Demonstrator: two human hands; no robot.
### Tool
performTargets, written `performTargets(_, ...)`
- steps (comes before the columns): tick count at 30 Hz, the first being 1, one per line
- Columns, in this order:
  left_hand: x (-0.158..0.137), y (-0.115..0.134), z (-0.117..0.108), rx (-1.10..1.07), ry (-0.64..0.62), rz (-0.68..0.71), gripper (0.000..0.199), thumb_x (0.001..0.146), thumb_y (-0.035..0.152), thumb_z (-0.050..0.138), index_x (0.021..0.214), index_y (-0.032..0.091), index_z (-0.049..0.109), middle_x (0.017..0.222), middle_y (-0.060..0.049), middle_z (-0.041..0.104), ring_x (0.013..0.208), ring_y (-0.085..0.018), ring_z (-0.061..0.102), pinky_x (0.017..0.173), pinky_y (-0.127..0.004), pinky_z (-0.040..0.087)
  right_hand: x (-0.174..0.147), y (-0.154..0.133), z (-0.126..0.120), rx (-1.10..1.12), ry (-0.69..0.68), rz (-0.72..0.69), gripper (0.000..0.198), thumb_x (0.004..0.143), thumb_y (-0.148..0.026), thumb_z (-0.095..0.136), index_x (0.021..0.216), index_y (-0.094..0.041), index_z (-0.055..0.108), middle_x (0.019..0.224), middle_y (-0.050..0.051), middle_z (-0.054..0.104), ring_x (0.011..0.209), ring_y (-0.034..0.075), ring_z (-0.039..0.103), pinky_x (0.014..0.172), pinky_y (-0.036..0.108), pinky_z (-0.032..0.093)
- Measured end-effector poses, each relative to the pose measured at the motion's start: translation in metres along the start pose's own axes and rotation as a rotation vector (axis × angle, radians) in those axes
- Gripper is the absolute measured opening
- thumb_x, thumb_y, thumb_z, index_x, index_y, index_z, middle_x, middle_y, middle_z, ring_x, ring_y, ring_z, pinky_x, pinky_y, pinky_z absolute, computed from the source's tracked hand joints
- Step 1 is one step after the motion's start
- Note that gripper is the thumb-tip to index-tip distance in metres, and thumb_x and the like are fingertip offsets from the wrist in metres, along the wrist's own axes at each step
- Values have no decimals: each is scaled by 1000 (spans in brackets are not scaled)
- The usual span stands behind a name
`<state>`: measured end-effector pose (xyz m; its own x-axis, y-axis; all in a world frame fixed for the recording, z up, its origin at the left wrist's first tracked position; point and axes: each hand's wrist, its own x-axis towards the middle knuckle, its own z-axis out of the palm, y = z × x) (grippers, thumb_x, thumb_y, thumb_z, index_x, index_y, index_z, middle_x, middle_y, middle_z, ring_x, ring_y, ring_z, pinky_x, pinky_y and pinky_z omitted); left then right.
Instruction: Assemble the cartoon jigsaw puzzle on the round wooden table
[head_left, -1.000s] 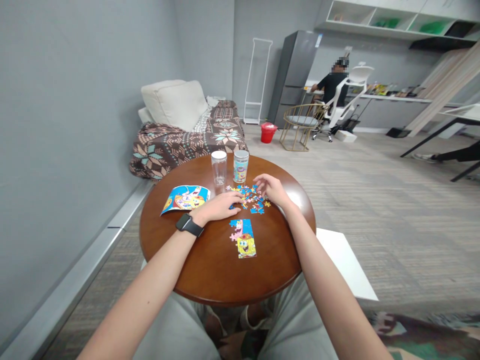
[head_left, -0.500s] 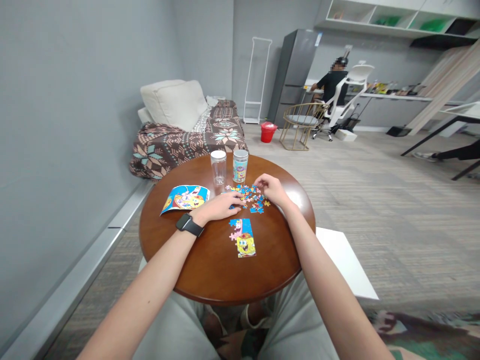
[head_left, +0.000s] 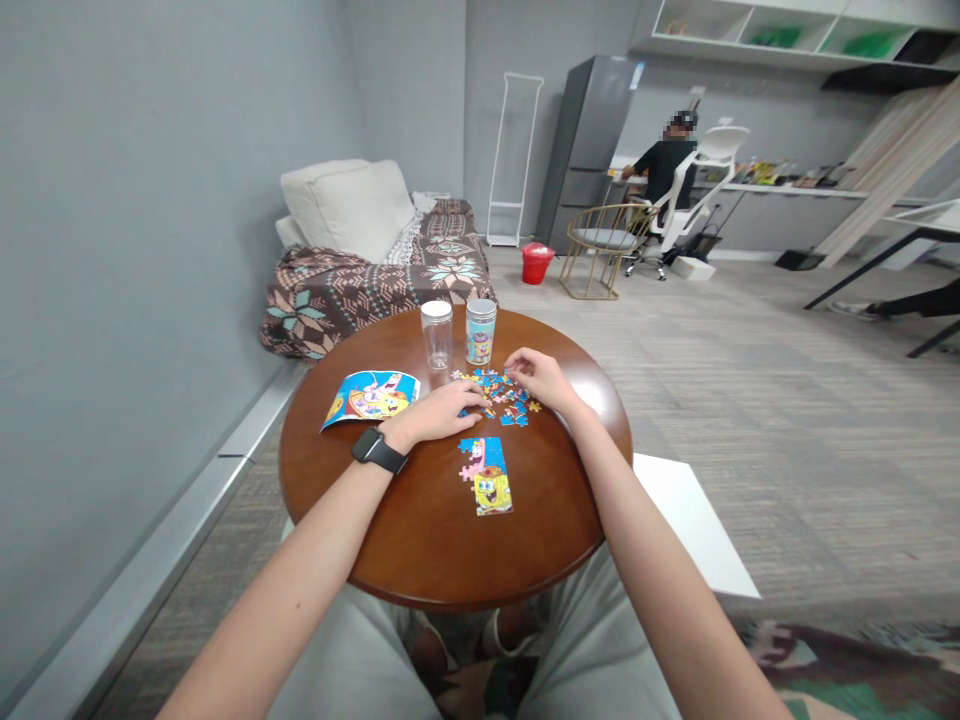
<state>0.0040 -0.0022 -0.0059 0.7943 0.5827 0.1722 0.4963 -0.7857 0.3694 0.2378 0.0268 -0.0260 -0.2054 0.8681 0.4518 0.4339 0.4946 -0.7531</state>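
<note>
My left hand (head_left: 448,410) lies palm down at the left edge of a heap of loose jigsaw puzzle pieces (head_left: 496,392), fingers stretched out. At the heap's right side, my right hand (head_left: 541,380) has its fingers curled together; whatever may be between the fingertips is too small to make out. Nearer to me lies a joined section of puzzle (head_left: 491,478) showing a yellow cartoon face and a pink figure on blue. A glossy picture sheet (head_left: 371,393) with curled edges rests left of my left hand.
On the round brown table (head_left: 420,540), a clear jar (head_left: 437,338) with a white lid and a printed cartoon can (head_left: 481,335) stand behind the heap. Beyond are a covered sofa (head_left: 360,285), a red bin (head_left: 535,264), a gold-framed chair (head_left: 604,240) and a seated person (head_left: 666,170).
My right hand has shifted slightly to the left over the heap. My left hand, the joined section and the jars look the same.
</note>
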Motion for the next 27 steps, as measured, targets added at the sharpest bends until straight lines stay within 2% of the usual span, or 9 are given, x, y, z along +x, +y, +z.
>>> performTargets(6, 0, 0, -1, -8, -2, 9, 27, 89, 24, 52, 111, 19, 67, 123, -9, 60, 114, -21, 57, 104, -34, 41, -2, -1, 1, 78, -37, 75, 9, 77, -25, 60, 84, -19, 60, 78, 2, 68, 67, 15, 64, 65, 28, 52)
performTargets(11, 0, -2, 1, -3, 12, 16, 30, 89, 23, 52, 117, 18, 63, 128, -9, 60, 119, -21, 54, 106, -36, 39, -2, 1, 1, 161, -42, 103, 8, 79, -20, 53, 85, -19, 58, 81, 3, 70, 65, 14, 65, 63, 28, 54)
performTargets(19, 2, 1, -3, -70, 27, 29, 21, 89, 18, 53, 107, 19, 64, 110, -8, 66, 104, -20, 59, 96, -35, 43, -2, 4, 1, 149, -56, 99, 12, 79, -16, 51, 88, -19, 58, 79, 1, 68, 61, 12, 63, 60, 26, 53)
performTargets(27, 7, 8, 7, -14, 95, -69, 13, 87, 17, 51, 96, 18, 60, 97, -6, 64, 95, -21, 57, 89, -36, 44, -3, 1, 3, 57, -78, 56, 12, 82, -17, 50, 88, -19, 59, 78, 1, 67, 65, 13, 65, 64, 27, 52)
